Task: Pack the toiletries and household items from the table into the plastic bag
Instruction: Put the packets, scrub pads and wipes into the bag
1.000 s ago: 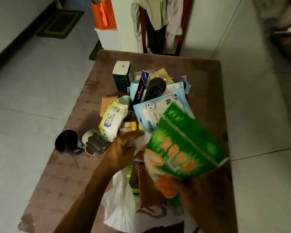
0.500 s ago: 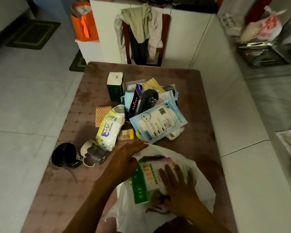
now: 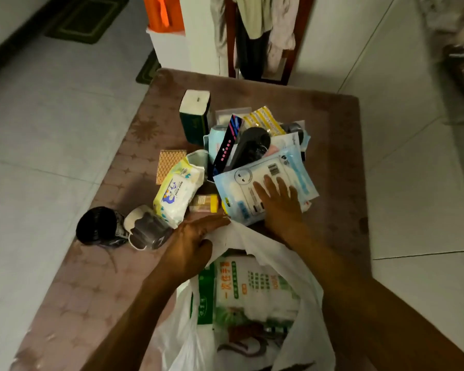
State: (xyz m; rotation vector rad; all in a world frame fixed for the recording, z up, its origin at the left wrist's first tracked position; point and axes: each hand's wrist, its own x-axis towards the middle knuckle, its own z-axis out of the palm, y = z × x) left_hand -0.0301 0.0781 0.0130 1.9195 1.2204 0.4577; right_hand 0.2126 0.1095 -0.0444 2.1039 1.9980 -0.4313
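Here, blue-white pouch (image 3: 263,183) with barcode, lying under flat, unclenched right hand (image 3: 280,203); left hand (image 3: 192,243) gripping plastic bag (image 3: 303,285) rim

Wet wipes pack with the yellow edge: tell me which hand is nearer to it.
Left. The left hand sits just below the wet wipes pack, holding the plastic bag rim; the right hand lies flat on the blue packet.

You see a pale tiled floor (image 3: 51,124), a dark mat (image 3: 86,18), a clothes-draped chair (image 3: 260,38) and dim light.
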